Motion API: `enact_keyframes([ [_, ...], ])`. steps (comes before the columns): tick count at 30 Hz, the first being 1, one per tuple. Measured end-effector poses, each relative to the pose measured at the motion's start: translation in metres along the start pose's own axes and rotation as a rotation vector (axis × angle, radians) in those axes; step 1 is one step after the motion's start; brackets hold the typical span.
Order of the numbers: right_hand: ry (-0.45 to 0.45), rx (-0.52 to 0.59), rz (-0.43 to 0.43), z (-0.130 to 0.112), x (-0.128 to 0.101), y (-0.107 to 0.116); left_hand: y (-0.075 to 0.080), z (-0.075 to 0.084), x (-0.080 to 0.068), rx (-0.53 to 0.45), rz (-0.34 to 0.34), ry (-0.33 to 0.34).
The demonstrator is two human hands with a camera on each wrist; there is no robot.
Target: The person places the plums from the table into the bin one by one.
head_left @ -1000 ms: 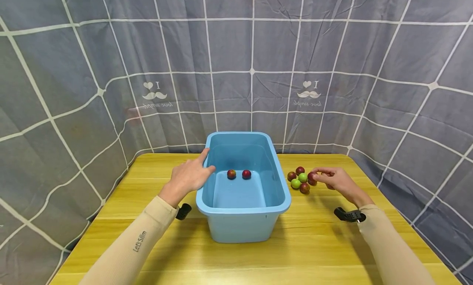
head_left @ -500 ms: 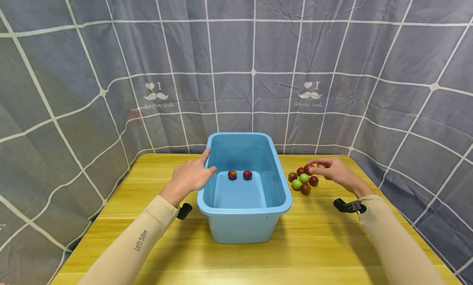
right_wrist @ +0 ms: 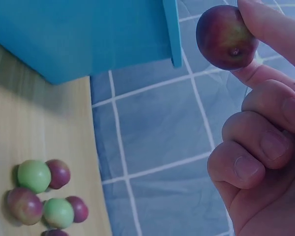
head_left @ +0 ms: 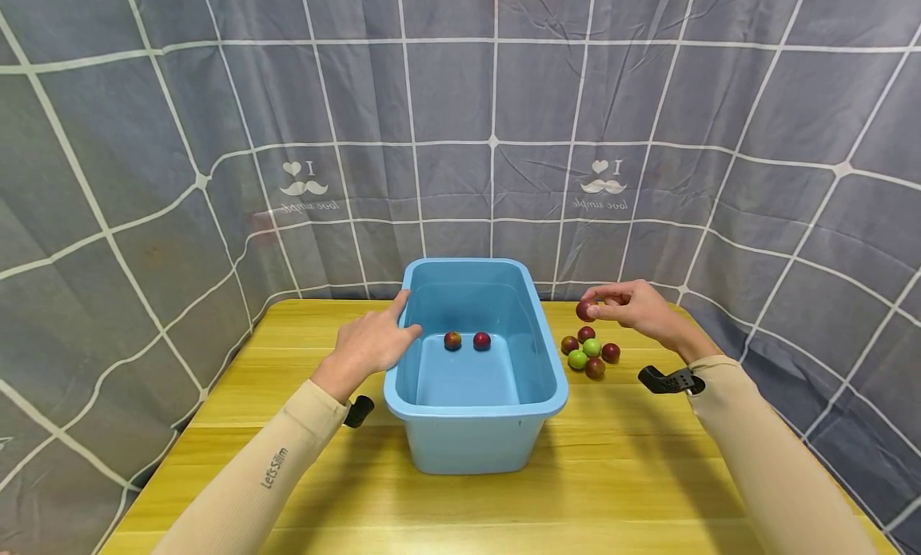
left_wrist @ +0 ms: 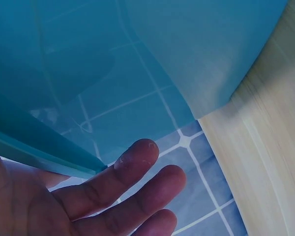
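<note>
Left hand point(head_left: 367, 343) unmoved over the last second: fingers straight, resting against the left rim of the blue tub point(head_left: 543, 379), holding nothing. Two red plums point(head_left: 466, 341) lie on the tub floor, side by side, toward 12 o'clock. Right hand point(head_left: 633, 305) has risen from the desk point(head_left: 302, 467) since a second ago and now pinches a red plum point(head_left: 584, 310) between thumb and fingertip, clear of the surface. It hangs at 12 o'clock of the loose cluster of five plums point(head_left: 590, 351), just right of the tub's right rim. One fruit less on the desk, so likely bound for the tub. Open air between plum and rim; desk's far edge and the curtain point(head_left: 496, 139) close behind.
</note>
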State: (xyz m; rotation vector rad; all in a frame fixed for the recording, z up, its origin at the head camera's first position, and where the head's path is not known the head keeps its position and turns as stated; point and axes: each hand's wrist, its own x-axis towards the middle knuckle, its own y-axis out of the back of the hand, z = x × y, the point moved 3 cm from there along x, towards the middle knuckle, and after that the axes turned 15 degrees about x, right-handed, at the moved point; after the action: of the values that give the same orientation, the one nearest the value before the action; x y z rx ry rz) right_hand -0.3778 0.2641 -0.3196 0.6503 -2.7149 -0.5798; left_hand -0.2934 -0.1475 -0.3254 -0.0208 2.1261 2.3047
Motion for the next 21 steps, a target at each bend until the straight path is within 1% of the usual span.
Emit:
enact_keyframes([
  [6,0.024,-0.048,-0.023,-0.019,0.009,-0.003,-0.001,0.0,0.001,0.002,-0.001,0.001],
  [9,0.024,-0.051,-0.033,-0.028,0.014,-0.005,0.0,0.0,0.0,0.003,-0.002,0.002],
  [15,0.028,-0.088,-0.052,-0.04,0.026,-0.011,0.0,0.0,0.001,0.006,-0.005,0.0],
  [21,0.034,-0.133,-0.104,-0.053,0.037,-0.019,0.0,0.0,0.001,0.007,-0.003,0.002],
])
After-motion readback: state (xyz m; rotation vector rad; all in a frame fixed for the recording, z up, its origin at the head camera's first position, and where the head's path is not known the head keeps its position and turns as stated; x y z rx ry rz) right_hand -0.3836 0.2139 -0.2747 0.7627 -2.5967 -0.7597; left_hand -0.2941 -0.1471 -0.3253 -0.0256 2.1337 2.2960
